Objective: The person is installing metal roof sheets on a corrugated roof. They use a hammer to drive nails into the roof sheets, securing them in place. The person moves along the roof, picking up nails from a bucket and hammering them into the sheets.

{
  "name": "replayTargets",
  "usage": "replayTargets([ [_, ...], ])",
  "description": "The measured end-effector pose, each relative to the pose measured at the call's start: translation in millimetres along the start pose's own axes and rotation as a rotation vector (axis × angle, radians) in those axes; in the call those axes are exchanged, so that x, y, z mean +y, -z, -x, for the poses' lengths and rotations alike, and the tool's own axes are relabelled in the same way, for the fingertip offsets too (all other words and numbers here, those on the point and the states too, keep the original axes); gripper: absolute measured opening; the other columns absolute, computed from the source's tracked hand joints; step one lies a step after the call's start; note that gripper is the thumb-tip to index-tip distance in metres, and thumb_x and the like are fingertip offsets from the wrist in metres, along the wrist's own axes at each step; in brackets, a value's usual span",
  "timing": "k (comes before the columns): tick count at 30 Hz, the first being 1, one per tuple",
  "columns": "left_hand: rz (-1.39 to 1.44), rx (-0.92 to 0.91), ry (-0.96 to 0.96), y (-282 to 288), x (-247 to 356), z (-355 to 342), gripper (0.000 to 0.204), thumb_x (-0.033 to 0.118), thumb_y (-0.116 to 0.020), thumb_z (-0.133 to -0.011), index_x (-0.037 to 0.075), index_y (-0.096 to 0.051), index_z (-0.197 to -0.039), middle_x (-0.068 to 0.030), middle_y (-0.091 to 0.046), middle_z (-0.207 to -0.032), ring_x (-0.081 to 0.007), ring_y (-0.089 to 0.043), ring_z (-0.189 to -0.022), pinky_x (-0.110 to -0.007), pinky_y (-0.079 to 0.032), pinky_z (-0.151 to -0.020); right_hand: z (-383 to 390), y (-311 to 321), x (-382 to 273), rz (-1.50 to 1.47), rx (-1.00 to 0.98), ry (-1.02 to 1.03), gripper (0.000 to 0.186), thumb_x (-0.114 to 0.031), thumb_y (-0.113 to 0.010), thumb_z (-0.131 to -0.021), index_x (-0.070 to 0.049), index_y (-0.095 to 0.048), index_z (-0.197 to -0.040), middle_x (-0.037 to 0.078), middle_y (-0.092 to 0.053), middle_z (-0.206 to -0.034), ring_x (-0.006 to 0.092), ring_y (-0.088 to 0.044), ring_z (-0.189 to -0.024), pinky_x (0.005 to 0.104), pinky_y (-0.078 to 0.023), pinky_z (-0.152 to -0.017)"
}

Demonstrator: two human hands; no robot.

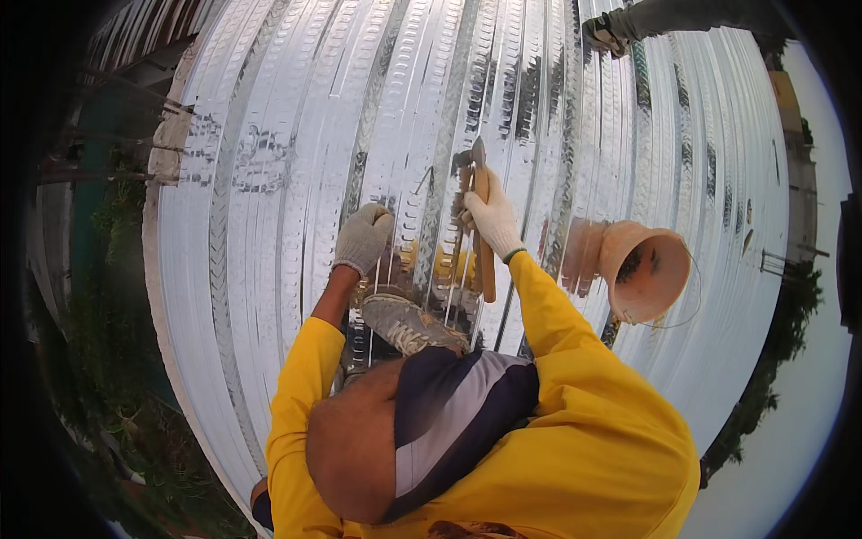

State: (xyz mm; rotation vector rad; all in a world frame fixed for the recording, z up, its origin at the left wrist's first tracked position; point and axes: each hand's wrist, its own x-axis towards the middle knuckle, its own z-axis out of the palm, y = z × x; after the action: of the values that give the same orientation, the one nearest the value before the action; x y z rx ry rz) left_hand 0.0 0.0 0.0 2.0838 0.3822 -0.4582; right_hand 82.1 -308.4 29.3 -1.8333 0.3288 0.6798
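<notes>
Just ahead, at eleven o'clock, my grey shoe (406, 325) is resting on ribbed metal sheeting (301, 162). Beyond it, my gloved left hand (363, 238) is making a fist; I cannot tell what's inside, if anything. At twelve, my right hand (494, 216) is gripping a wooden-handled hammer (487, 269)! A pail (633, 269) is sitting at two; far out at one, another person's foot (607, 36) is showing.

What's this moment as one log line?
left hand: curled | right hand: gripping wooden-handled tool | bucket: on ribbed metal sheeting
</notes>
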Motion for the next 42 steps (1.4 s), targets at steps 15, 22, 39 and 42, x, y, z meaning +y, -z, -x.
replayTargets([
  [15,-0.561,-0.065,0.006,-85.5,69.9,-91.6,0.041,0.047,-0.072,-0.108,0.01,-0.08,-0.124,-0.028,-0.087,-0.113,-0.0506,-0.085,-0.11,-0.064,-0.065,-0.096,-3.1,-17.1,-10.5,0.465,0.325,0.092,0.075,-0.03,-0.069,-0.109,-0.014,-0.047,-0.178,0.038,-0.082,-0.118,0.0618,-0.079,-0.11,0.0687,-0.062,-0.099],
  [22,-0.384,-0.157,0.03,-86.0,38.6,-71.5,0.035,0.031,-0.075,-0.104,0.004,-0.086,-0.123,-0.0261,-0.088,-0.113,-0.0426,-0.086,-0.103,-0.054,-0.066,-0.094,-4.5,-15.6,-3.0,0.459,0.338,0.129,0.073,-0.028,-0.069,-0.109,-0.014,-0.046,-0.177,0.038,-0.082,-0.115,0.062,-0.079,-0.107,0.0693,-0.061,-0.097],
  [39,0.447,-0.21,0.05,-52.7,16.9,61.3,0.022,0.019,-0.083,-0.101,0.0,-0.088,-0.111,-0.0044,-0.081,-0.099,-0.0145,-0.075,-0.093,-0.036,-0.062,-0.086,24.7,7.5,-8.5,-0.084,-0.155,0.027,0.071,-0.023,-0.079,-0.108,0.004,-0.051,-0.167,0.017,-0.081,-0.131,0.0168,-0.08,-0.092,0.0333,-0.063,-0.07],
  [42,0.312,-0.216,-0.065,-53.5,16.5,70.6,0.022,0.019,-0.083,-0.1,0.002,-0.089,-0.111,-0.0088,-0.082,-0.1,-0.0174,-0.077,-0.092,-0.038,-0.062,-0.085,52.1,-6.7,-3.9,-0.266,-0.272,0.056,0.076,-0.026,-0.081,-0.11,0.004,-0.047,-0.171,0.015,-0.078,-0.133,0.0184,-0.081,-0.095,0.033,-0.064,-0.07],
])
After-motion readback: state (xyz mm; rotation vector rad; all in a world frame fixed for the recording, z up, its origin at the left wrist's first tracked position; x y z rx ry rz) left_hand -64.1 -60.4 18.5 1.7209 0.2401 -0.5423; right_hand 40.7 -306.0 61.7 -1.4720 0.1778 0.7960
